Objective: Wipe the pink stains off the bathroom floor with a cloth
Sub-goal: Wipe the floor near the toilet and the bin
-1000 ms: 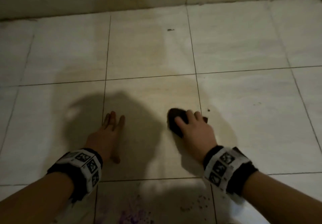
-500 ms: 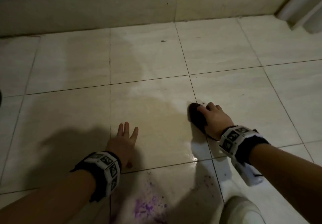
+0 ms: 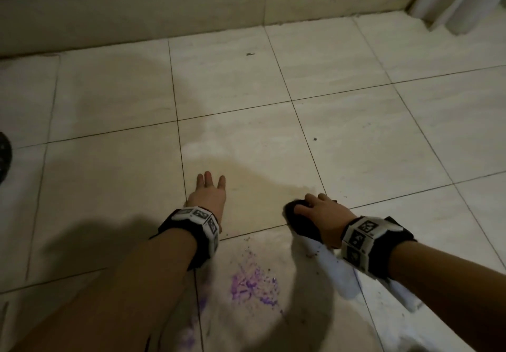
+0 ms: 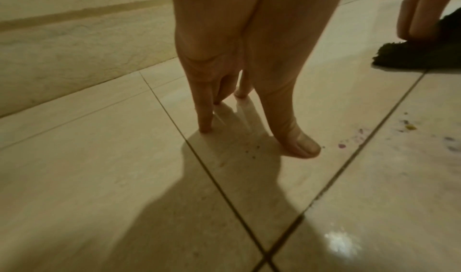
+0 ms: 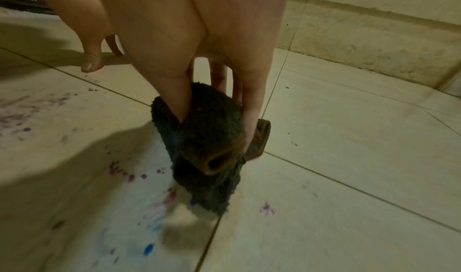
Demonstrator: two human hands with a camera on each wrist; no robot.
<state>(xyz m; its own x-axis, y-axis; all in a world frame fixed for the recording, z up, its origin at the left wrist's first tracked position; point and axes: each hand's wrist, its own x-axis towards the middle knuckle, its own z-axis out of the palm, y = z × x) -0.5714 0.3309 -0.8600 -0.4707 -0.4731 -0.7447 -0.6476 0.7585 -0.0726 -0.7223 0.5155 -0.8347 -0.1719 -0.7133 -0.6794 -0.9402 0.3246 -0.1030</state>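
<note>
1. On the pale tiled bathroom floor (image 3: 356, 143), a dark fluffy cloth (image 5: 209, 136) is bunched under the right hand (image 3: 323, 212), thumb and fingers curled round its folds, just beyond the pink-purple stains (image 3: 253, 286).
2. The left hand (image 3: 209, 197) is spread flat on the tile, fingers straight, nothing held — a brace, it appears.
3. The cloth is judged soft, light and limp, possibly damp; it is best gripped from above across the bunched middle, so pressure is spread.
4. Its long axis is seen running roughly from the fingertips back toward the wrist — its near end toward the stains, which are not yet wiped.
</note>
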